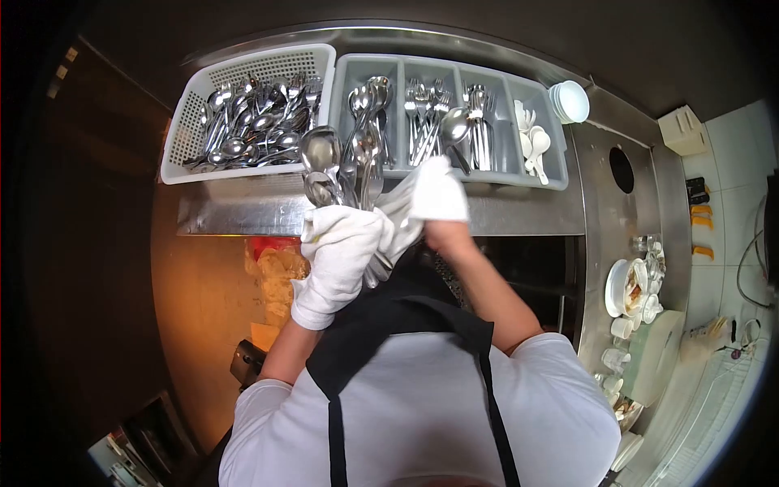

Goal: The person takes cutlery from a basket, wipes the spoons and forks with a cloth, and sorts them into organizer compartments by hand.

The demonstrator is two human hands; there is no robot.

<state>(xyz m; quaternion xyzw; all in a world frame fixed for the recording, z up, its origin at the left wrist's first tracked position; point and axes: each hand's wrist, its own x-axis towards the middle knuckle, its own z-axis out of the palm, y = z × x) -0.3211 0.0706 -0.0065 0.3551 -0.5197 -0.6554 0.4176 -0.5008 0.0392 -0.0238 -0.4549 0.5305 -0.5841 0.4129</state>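
Steel spoons (322, 150), likely slick, stiff and heavy together, were best held by their handles (372, 277), where the left hand (337, 253) clamped them; the blurred right hand's (441, 196) grip I couldn't tell.

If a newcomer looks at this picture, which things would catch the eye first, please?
Probably the white-gloved left hand, near the middle, clutching a bunch of cutlery; the right hand beside it is blurred. Next, perhaps, the white basket at upper left, full of jumbled flatware. To its right lies a grey divided tray.
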